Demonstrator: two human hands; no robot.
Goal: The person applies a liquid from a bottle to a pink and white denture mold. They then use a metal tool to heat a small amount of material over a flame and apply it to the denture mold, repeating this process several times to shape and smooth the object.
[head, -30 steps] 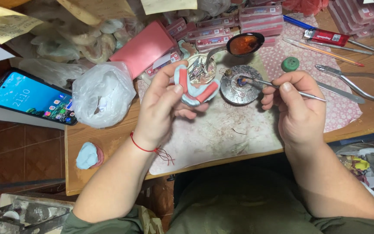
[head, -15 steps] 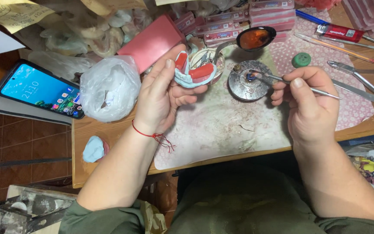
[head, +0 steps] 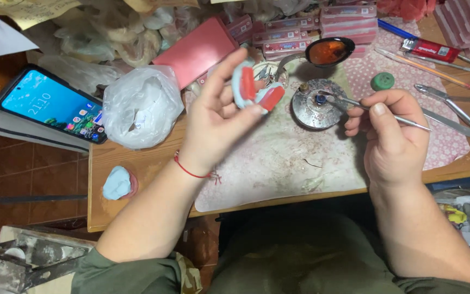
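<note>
Head view looks down on our wooden table point(head: 137, 179), crowded and worn, with a pale stained mat point(head: 278, 163) spread over its middle and a pink patterned cloth point(head: 441, 141) to the right of that. Brown floor tiles point(head: 23, 174) show past the table's left edge. Along the far side we see pink flat boxes point(head: 349, 16) stacked in rows, a larger pink box point(head: 199, 49) lying tilted, and crumpled plastic and paper. A smartphone point(head: 50, 103) with a lit screen lies at the left, and just beside it sits a knotted clear plastic bag point(head: 140, 106) with white material inside. A pale blue lump point(head: 116, 183) rests near the table's front left corner. On the right lie pliers point(head: 458, 106), a red tube point(head: 431, 50), a thin pencil-like stick point(head: 425, 68) and a small green cap point(head: 382, 81).

Our left hand point(head: 213, 120) is raised above the mat, its grip closed on a dental cast point(head: 254, 90) of light blue with red wax pieces, the thumb pressing from below and the fingers curled behind it. Our right hand point(head: 390, 133) has its grip pinched around a thin metal instrument point(head: 393, 117), held like a pen. The instrument's tip reaches into a round metal dish point(head: 314, 106) standing on the mat, well under the spoon point(head: 327, 51) of orange-red wax that lies just beyond it.
</note>
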